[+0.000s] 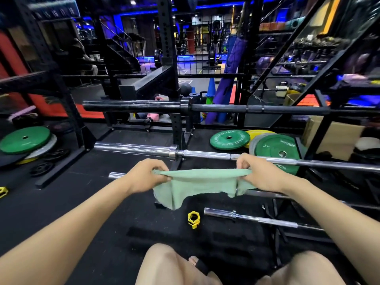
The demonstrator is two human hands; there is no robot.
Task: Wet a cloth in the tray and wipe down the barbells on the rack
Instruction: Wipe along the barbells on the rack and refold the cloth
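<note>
A pale green cloth [197, 184] is stretched between both hands at the centre of the head view. My left hand [147, 174] pinches its left corner and my right hand [258, 173] pinches its right corner. The cloth hangs in front of a chrome barbell [131, 148] that lies across the rack just beyond my hands. A black barbell [131, 105] sits higher up on the rack. Lower down, another chrome bar [250, 218] lies near the floor, and one bar's end [115, 175] shows left of my left wrist. No tray is in view.
Green weight plates lie on the floor at the left [24, 139] and right [229, 139], with a yellow plate [259, 133] behind. A yellow barbell collar [194, 219] sits on the black floor. Black rack uprights [177, 128] stand behind the bars. My knees fill the bottom edge.
</note>
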